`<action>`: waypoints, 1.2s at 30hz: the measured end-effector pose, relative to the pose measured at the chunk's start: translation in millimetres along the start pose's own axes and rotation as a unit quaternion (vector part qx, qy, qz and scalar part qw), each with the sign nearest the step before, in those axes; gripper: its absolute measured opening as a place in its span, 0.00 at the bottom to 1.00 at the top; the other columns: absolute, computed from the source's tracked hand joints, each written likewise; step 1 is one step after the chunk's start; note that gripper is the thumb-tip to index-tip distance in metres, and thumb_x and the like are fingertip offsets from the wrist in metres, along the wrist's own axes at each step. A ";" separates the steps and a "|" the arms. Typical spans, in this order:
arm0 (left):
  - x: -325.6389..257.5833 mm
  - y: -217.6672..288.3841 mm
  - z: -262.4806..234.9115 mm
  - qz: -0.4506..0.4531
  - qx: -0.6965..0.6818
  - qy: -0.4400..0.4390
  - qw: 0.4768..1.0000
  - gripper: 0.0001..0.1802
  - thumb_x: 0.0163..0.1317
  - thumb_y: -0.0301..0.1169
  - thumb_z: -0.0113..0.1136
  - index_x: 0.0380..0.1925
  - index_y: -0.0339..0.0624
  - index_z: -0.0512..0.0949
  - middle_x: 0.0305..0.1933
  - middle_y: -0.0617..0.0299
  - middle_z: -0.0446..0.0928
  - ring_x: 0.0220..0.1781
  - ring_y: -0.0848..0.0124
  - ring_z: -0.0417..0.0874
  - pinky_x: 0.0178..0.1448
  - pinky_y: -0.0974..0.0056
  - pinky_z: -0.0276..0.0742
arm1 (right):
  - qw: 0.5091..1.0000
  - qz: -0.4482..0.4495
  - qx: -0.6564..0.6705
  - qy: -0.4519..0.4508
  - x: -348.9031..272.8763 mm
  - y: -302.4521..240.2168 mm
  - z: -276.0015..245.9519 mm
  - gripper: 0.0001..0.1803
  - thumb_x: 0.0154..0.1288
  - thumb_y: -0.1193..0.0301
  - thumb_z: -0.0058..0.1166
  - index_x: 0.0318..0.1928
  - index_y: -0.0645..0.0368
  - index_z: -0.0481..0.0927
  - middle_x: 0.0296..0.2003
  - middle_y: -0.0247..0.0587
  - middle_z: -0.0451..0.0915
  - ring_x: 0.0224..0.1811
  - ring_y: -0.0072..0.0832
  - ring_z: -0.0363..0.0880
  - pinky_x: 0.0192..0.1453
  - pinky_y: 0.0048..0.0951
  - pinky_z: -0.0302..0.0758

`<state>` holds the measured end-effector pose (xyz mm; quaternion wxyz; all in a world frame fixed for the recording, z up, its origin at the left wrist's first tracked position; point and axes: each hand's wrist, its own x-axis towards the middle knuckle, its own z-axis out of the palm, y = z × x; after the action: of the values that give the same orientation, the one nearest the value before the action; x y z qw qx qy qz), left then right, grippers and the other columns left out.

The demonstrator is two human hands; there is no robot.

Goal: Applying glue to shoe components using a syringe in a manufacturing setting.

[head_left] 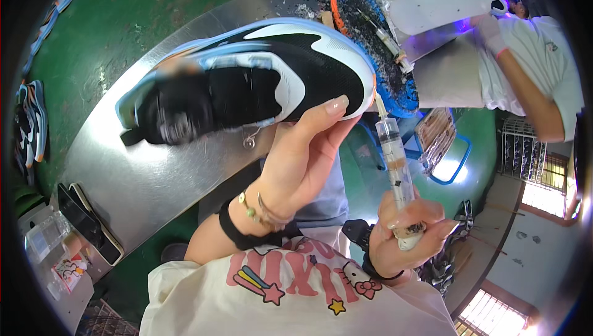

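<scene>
Your left hand grips the black, white and blue sneaker above the metal table; your right hand clasps a syringe, tip touching the toe edge. You're likely injecting glue there: press the plunger slowly. Green floor beyond, a co-worker far right.

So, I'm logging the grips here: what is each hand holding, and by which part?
The left hand holds the shoe by its toe end, from underneath. The right hand holds the syringe at its plunger end.

one head-worn fisheye looks steeply down, close over what seems a metal table.
</scene>
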<state>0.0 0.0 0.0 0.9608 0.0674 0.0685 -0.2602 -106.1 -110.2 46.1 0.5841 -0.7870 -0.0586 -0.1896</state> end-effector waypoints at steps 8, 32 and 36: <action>-5.9 15.1 33.8 -0.036 0.010 0.180 0.983 0.17 0.57 0.31 0.62 0.43 0.32 0.73 0.42 0.56 0.78 0.42 0.71 0.81 0.50 0.73 0.79 | 0.980 -0.119 -0.151 0.049 -5.0 19.2 8.0 0.19 0.73 0.63 0.29 0.47 0.66 0.67 0.17 0.39 0.74 0.12 0.27 0.67 0.17 0.26 0.66; -142.8 63.6 -28.7 -0.153 0.202 0.176 0.951 0.17 0.56 0.23 0.58 0.46 0.33 0.71 0.44 0.58 0.76 0.48 0.68 0.78 0.56 0.65 0.74 | 0.959 -0.129 -0.106 0.230 5.1 37.7 -31.3 0.04 0.65 0.78 0.44 0.40 0.63 0.70 0.18 0.36 0.66 0.17 0.22 0.63 0.23 0.23 0.66; -240.1 111.4 -69.3 -0.073 0.363 0.224 0.901 0.23 0.47 0.23 0.60 0.46 0.27 0.74 0.45 0.57 0.78 0.47 0.72 0.77 0.55 0.69 0.70 | 0.958 0.103 0.065 0.259 35.2 49.2 -51.5 0.18 0.71 0.61 0.36 0.32 0.62 0.71 0.15 0.35 0.64 0.14 0.19 0.59 0.19 0.18 0.52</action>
<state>-155.3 224.6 -17.6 0.8072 0.4630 0.1877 -0.3143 -70.1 -178.5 27.5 0.6454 -0.6730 0.1642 -0.3218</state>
